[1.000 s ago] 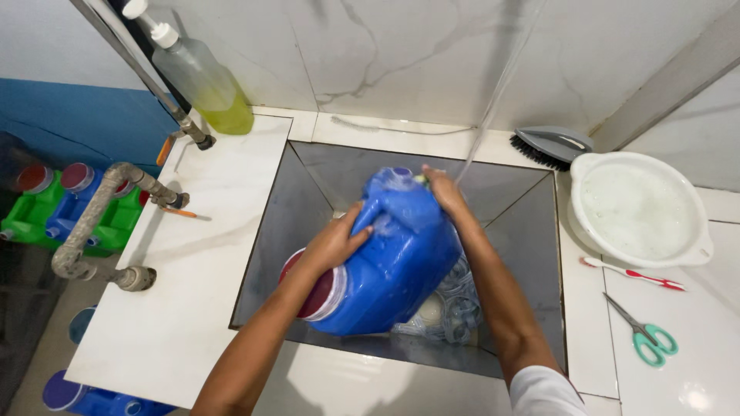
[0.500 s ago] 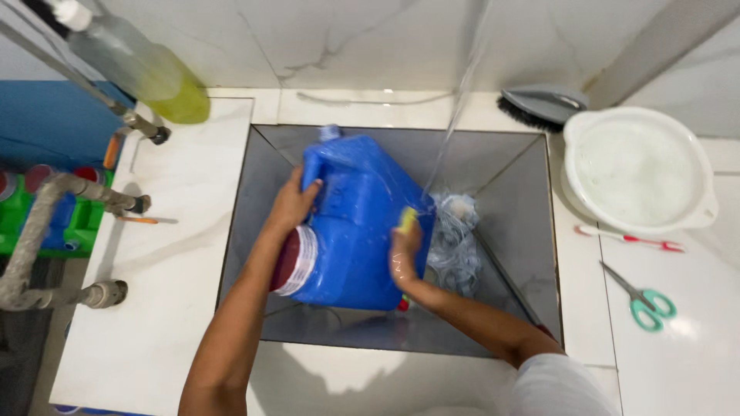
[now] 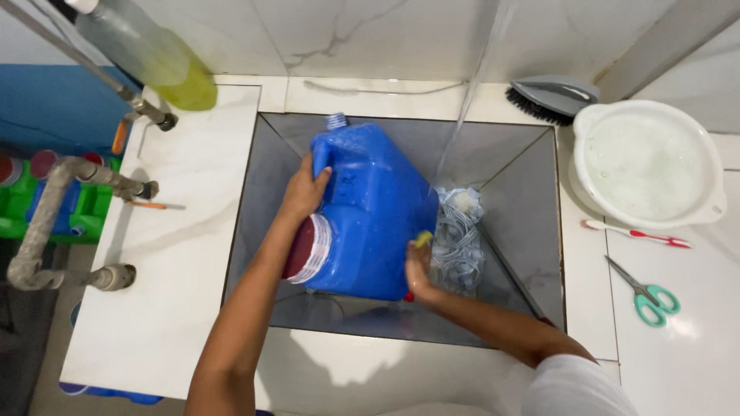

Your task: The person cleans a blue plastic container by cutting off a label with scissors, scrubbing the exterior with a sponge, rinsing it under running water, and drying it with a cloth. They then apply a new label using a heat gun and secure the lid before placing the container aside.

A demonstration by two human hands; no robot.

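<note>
A large blue plastic jug (image 3: 374,212) with a red-and-white label lies tilted in the grey square sink (image 3: 270,162), its threaded neck toward the back wall. My left hand (image 3: 304,192) grips the jug's handle on its left side. My right hand (image 3: 418,266) presses a small yellow sponge (image 3: 424,239) against the jug's lower right side. A thin stream of water (image 3: 466,100) falls from above and lands just right of the jug on a crumpled clear plastic item (image 3: 459,235).
Right of the sink are a white basin of soapy water (image 3: 647,162), a grey scrubbing brush (image 3: 551,96), a red-and-white toothbrush (image 3: 636,233) and green-handled scissors (image 3: 647,293). A bottle of yellow-green liquid (image 3: 154,54) and metal pipes (image 3: 69,185) stand at the left.
The jug has been turned and laid flatter, its neck now at the back. My right hand slid from the top of the jug down to its lower right side with the sponge.
</note>
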